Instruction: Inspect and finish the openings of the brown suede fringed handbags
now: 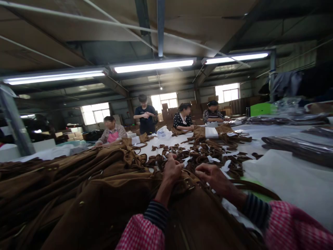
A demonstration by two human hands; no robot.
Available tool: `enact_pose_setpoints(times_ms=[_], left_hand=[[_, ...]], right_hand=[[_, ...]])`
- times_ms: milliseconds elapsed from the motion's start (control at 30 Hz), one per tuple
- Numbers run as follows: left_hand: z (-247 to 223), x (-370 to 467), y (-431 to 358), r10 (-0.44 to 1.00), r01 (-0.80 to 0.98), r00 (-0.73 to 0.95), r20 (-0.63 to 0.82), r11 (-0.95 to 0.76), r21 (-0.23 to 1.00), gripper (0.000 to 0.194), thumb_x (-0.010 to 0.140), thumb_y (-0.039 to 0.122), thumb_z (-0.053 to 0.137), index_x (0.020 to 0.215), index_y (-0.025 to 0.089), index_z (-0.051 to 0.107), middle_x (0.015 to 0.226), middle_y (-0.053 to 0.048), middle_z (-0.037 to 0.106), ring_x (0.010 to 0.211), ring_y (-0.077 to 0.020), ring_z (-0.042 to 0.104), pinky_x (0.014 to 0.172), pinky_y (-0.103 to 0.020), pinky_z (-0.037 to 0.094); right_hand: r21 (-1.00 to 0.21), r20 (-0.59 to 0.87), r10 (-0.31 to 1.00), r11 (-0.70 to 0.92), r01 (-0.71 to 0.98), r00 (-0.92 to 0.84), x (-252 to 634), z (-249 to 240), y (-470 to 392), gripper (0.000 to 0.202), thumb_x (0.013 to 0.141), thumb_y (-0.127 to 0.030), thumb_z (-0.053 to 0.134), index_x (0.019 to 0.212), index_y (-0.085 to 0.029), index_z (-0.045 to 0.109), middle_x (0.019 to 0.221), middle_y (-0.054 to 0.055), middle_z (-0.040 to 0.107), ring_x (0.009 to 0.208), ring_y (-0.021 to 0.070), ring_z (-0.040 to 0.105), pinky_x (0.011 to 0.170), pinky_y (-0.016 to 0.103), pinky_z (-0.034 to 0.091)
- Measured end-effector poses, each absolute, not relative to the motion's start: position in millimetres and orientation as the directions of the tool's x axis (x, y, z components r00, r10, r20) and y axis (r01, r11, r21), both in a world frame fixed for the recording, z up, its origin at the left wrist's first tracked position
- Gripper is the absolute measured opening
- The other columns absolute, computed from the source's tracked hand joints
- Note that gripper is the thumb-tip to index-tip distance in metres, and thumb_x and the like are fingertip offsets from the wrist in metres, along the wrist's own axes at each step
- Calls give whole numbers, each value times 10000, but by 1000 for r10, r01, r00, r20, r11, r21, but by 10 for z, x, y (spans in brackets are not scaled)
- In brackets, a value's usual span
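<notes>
A large brown bag (111, 201) with metal fittings lies right in front of me. Over its far edge is my left hand (172, 169), thumb and fingers pinched together; a thin pale sliver shows at the fingertips, too small to name. To the right, my right hand (213, 177) has its fingers curled in near the bag's edge and a metal buckle (189, 184). What it grips, if anything, is hidden. Just beyond both hands spreads a pile of rolled brown straps (205, 151), several with white paper bands.
More brown bags (52, 170) are stacked at left. A white sheet (283, 177) and plastic-wrapped dark items (304, 144) lie at right. Across the table sit people, one in a pink apron (112, 136); one person (145, 116) stands. Another bag (212, 132) with a white band lies farther off.
</notes>
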State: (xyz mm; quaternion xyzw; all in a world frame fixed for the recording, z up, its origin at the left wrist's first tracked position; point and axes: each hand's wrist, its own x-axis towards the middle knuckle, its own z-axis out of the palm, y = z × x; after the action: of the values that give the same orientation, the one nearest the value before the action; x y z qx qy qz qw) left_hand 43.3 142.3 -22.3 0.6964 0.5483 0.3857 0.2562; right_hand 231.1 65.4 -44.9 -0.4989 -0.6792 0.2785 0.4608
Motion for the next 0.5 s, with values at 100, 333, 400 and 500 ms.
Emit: enact_pose_setpoints(times_ms=[100, 333, 400, 500], left_hand=[[-249, 321, 1400, 959, 677, 34, 283, -230, 699, 238, 823, 181, 625, 1061, 194, 620, 1087, -124, 724, 1168, -315, 618, 980, -407, 412], [-285, 169, 1511, 985, 673, 16, 174, -140, 726, 467, 918, 494, 562, 555, 200, 582, 707, -130, 701, 906, -329, 689, 797, -362, 429], [-273, 164, 1552, 980, 602, -10, 200, -154, 783, 513, 917, 543, 548, 537, 200, 576, 644, -106, 669, 814, -292, 679, 719, -327, 415], [-250, 153, 1595, 962, 439, -61, 266, -213, 873, 545, 905, 589, 544, 536, 190, 592, 588, -73, 631, 691, -234, 635, 618, -292, 387]], right_hand=[[-910, 171, 980, 197, 364, -102, 2219, -451, 1084, 257, 751, -401, 693, 751, -144, 700, 626, -3, 617, 548, 121, 510, 525, 249, 364], [-945, 137, 973, 185, 271, -187, 1899, -534, 1305, 231, 644, -314, 723, 796, -144, 684, 582, -47, 543, 526, 95, 430, 508, 233, 310], [-899, 285, 946, 319, 300, -151, 1856, -510, 1261, 277, 653, -255, 693, 912, -161, 672, 599, -66, 527, 544, 105, 444, 526, 236, 326], [-742, 483, 860, 502, 444, -165, 1810, -417, 1145, 279, 691, -191, 651, 970, -191, 666, 593, -84, 485, 554, 112, 441, 551, 245, 326]])
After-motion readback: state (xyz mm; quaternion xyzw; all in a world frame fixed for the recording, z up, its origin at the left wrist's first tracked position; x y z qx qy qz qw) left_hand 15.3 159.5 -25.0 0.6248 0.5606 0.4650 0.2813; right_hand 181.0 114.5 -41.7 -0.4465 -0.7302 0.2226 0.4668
